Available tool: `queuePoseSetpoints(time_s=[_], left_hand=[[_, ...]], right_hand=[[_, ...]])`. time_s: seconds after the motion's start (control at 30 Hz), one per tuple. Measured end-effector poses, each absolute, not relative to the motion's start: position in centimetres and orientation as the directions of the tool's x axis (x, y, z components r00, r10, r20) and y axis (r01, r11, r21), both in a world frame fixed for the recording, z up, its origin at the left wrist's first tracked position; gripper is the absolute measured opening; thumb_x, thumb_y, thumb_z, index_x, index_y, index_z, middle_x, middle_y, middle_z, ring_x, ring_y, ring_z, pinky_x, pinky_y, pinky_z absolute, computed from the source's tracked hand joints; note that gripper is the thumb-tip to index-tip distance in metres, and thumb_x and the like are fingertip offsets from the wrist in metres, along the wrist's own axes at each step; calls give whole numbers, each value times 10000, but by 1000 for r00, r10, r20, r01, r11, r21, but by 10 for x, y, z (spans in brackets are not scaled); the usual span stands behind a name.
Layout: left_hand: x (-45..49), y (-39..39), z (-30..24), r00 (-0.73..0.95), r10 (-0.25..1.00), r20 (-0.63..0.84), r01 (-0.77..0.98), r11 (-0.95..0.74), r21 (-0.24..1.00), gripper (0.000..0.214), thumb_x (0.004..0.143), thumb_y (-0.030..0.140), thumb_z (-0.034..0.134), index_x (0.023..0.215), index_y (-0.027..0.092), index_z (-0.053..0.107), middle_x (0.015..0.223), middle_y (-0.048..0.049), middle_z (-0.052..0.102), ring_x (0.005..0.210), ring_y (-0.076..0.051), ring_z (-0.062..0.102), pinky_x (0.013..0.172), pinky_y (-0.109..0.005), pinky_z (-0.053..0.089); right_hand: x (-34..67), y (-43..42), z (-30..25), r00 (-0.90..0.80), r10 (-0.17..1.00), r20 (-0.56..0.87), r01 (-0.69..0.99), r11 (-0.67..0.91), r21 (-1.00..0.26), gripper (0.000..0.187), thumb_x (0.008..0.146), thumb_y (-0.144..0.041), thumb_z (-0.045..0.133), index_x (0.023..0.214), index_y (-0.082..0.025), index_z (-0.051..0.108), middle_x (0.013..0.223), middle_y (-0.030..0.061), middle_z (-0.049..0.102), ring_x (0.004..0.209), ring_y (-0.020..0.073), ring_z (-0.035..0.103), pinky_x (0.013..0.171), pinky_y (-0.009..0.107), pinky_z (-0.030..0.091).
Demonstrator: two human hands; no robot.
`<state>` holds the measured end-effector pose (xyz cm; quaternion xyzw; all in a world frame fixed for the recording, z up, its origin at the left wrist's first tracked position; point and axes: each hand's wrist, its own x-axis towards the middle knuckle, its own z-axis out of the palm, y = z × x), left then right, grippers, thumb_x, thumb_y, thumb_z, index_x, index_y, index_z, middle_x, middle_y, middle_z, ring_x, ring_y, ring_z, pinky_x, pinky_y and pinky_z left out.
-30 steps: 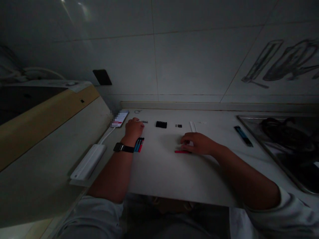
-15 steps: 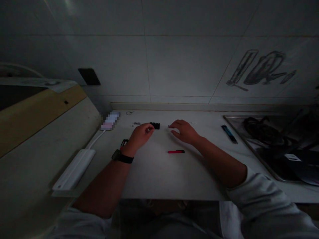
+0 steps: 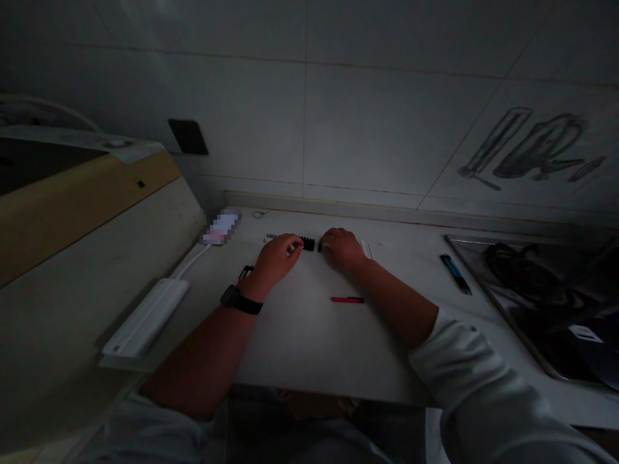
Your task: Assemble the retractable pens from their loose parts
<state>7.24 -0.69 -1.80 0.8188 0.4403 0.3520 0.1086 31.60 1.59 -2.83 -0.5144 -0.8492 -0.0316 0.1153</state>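
My left hand (image 3: pixel 278 256), with a black watch on its wrist, rests on the white board (image 3: pixel 309 335), fingers curled, fingertips touching the left end of a row of small black pieces (image 3: pixel 308 243). My right hand (image 3: pixel 341 248) lies at the right end of that row, fingers bent down onto the board; what they pinch is hidden. A red pen (image 3: pixel 347 299) lies alone on the board below my right forearm. A bundle of coloured pens (image 3: pixel 245 273) peeks out beside my left wrist. Small grey pieces (image 3: pixel 269 237) sit left of the black row.
A phone (image 3: pixel 221 227) lies at the board's far left corner, cabled to a white power bank (image 3: pixel 145 319). White strips (image 3: pixel 366 248) lie right of my right hand. A blue utility knife (image 3: pixel 455 273) lies beside the sink (image 3: pixel 541 296) at right. Tiled wall behind.
Both hands have come together at the black pieces: the left moved right from near the phone, the right moved up and left, leaving the red pen on the board.
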Motion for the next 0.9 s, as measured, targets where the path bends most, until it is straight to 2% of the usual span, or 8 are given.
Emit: queuePoseSetpoints(time_s=[0.13, 0.3, 0.43, 0.53, 0.77, 0.9], left_hand=[[74, -8, -16, 360, 799, 482, 629, -589, 506, 119, 951, 179, 612, 1035, 212, 689, 1019, -38, 735, 780, -173, 635, 773, -318, 498], [75, -8, -17, 316, 827, 465, 582, -556, 593, 119, 938, 191, 632, 1029, 211, 706, 994, -33, 744, 801, -173, 644, 765, -308, 503], [79, -10, -15, 300, 854, 426, 512, -521, 683, 117, 930, 208, 641, 1012, 209, 725, 948, -31, 749, 803, -173, 658, 784, -309, 522], [84, -14, -15, 312, 866, 391, 429, -495, 756, 117, 930, 241, 646, 1010, 207, 725, 953, -34, 750, 839, -174, 679, 819, -310, 534], [96, -21, -24, 406, 863, 300, 266, -426, 864, 155, 920, 313, 659, 1006, 191, 703, 943, -31, 729, 876, -174, 680, 801, -295, 518], [101, -24, -25, 441, 860, 255, 213, -376, 902, 182, 903, 337, 682, 1003, 186, 696, 961, -37, 729, 901, -178, 681, 836, -306, 525]], right_hand=[[319, 21, -29, -530, 814, 239, 834, 551, -28, 289, 977, -185, 585, 1192, -252, 766, 1292, 100, 677, 1210, 304, 554, 1011, 443, 405], [323, 23, -27, -569, 764, 304, 804, 595, 8, 208, 999, -185, 570, 1120, -204, 739, 1211, 118, 705, 1157, 284, 577, 1000, 419, 406], [330, 6, -16, -443, 802, 400, 844, 524, -116, 214, 1023, -195, 516, 1176, -176, 665, 1125, 130, 726, 1022, 262, 626, 898, 370, 446], [337, -19, -6, -386, 825, 413, 839, 500, -214, 232, 1034, -257, 515, 1224, -194, 633, 1079, 116, 740, 931, 247, 658, 821, 346, 464], [349, -63, -15, -202, 867, 455, 814, 407, -414, 219, 1019, -316, 565, 1150, -248, 727, 1026, 67, 771, 800, 204, 688, 771, 334, 516], [351, -64, -35, -166, 871, 463, 745, 418, -520, 208, 993, -287, 594, 1115, -248, 758, 1016, 73, 758, 831, 212, 698, 785, 352, 553]])
